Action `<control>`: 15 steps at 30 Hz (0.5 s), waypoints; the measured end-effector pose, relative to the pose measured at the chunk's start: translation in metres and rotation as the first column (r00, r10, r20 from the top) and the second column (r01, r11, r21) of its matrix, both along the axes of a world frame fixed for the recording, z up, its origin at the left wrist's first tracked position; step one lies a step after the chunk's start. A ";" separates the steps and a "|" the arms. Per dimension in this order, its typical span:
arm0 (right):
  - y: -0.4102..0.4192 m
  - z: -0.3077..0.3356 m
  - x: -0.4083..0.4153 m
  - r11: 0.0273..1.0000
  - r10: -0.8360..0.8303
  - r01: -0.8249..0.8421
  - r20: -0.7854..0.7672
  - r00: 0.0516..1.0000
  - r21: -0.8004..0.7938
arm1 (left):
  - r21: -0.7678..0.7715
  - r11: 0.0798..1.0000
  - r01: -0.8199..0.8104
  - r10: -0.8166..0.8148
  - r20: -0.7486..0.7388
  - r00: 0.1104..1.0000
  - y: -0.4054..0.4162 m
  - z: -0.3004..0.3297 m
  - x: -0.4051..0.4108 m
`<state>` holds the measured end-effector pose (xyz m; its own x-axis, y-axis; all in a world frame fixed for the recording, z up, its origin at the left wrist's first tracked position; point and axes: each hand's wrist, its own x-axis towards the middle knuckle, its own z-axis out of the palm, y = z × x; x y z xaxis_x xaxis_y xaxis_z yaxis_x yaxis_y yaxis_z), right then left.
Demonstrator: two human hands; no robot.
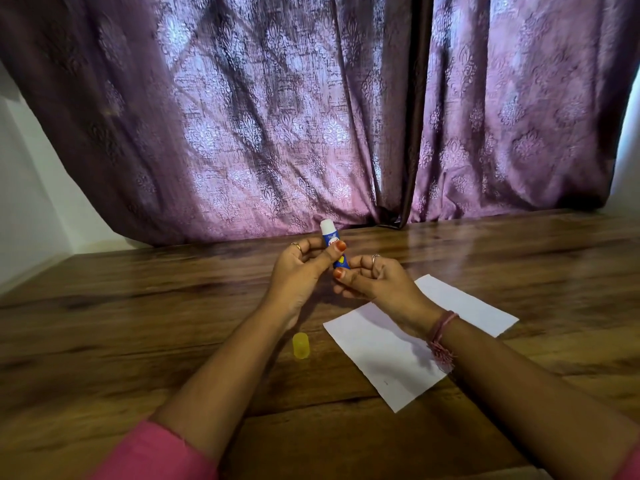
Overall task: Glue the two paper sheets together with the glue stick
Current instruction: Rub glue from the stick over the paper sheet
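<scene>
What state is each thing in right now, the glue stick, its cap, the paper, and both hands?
glue stick: uncapped, white glue showing, held upright above the table
yellow cap: off, lying on the table
paper: flat on the table, under the right forearm
left hand: gripping the stick's upper part
right hand: gripping the stick's base

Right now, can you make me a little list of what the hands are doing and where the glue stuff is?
left hand: holds the upper part of the glue stick
right hand: holds its lower end
glue stick: off the table, cap off, white tip up
yellow cap: lies on the table, beside the left forearm
paper: flat on the table, under the right wrist
curtain: purple, behind the table
</scene>
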<state>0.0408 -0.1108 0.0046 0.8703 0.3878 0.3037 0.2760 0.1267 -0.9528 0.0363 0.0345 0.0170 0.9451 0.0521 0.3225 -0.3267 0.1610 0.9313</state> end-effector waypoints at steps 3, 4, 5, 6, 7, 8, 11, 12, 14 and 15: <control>-0.002 0.001 0.001 0.994 0.087 -0.082 -0.072 0.994 0.073 | -0.003 0.999 0.047 -0.047 0.027 0.999 0.003 0.002 -0.001; -0.003 0.001 0.001 0.986 0.133 -0.120 -0.108 0.985 0.113 | 0.000 0.998 0.069 -0.069 0.035 0.997 0.004 0.003 -0.002; -0.003 0.002 0.000 0.974 0.186 -0.162 -0.146 0.972 0.160 | 0.003 0.996 0.093 -0.094 0.044 0.995 0.004 0.004 -0.003; -0.004 0.002 0.000 0.956 0.238 -0.198 -0.181 0.954 0.215 | 0.000 0.993 0.119 -0.119 0.048 0.992 0.004 0.006 -0.004; -0.004 0.002 -0.001 0.936 0.285 -0.225 -0.211 0.935 0.271 | -0.013 0.989 0.144 -0.144 0.049 0.988 0.003 0.007 -0.005; -0.003 0.001 -0.002 0.916 0.323 -0.240 -0.237 0.916 0.322 | -0.029 0.987 0.160 -0.159 0.046 0.986 0.003 0.007 -0.006; -0.002 0.000 -0.002 0.897 0.360 -0.245 -0.285 0.888 0.368 | -0.032 0.990 0.139 -0.137 0.042 0.990 0.003 0.006 -0.004; -0.001 0.000 -0.002 0.910 0.337 -0.232 -0.287 0.897 0.343 | -0.032 0.991 0.128 -0.126 0.040 0.991 0.003 0.006 -0.004; 0.000 0.001 0.000 0.949 0.247 -0.176 -0.270 0.931 0.261 | -0.053 0.992 0.114 -0.112 0.040 0.993 0.006 0.005 -0.002; 0.000 0.001 0.000 0.968 0.191 -0.142 -0.243 0.951 0.208 | -0.058 0.993 0.104 -0.102 0.045 0.994 0.008 0.004 -0.001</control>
